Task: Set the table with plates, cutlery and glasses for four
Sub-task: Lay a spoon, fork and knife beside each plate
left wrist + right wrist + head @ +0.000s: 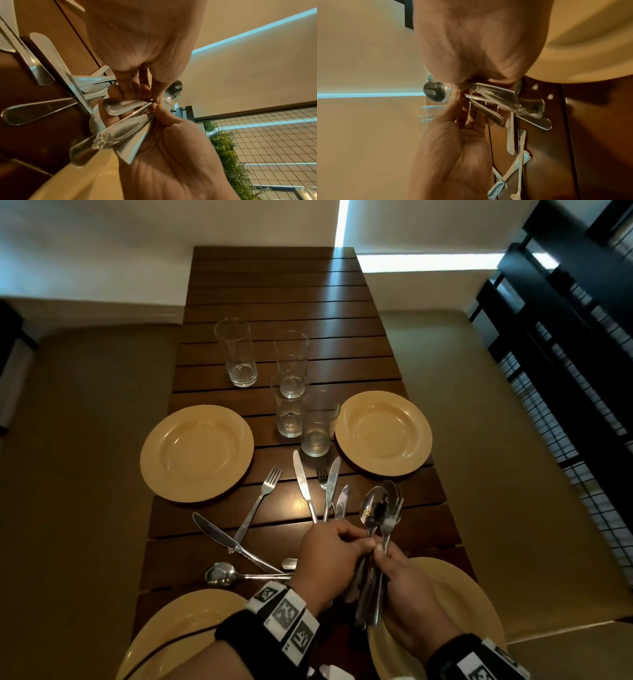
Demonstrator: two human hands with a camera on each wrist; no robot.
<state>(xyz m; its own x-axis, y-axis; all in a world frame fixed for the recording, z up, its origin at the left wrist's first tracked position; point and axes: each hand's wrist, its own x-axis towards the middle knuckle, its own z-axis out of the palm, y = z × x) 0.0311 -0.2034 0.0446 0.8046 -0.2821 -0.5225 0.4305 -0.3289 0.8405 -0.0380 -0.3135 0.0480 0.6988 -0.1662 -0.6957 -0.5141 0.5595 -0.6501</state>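
Note:
My right hand [383, 556] grips a bundle of spoons and forks [376, 511] by the handles, above the near right plate [455, 587]. In the left wrist view those handles [123, 132] lie across its palm. My left hand [363, 541] pinches one piece of the bundle where the handles meet. Loose on the table lie a fork [262, 498], several knives [303, 487] and a spoon [219, 573]. Yellow plates sit at the far left [197, 453], far right [383, 433] and near left [178, 628]. Several empty glasses [291, 364] stand grouped mid-table.
The dark slatted wooden table [274, 285] runs away from me, with bare slats beyond the glasses. Tan benches [85, 440] flank both sides. A black metal grid railing [565, 371] stands at the right.

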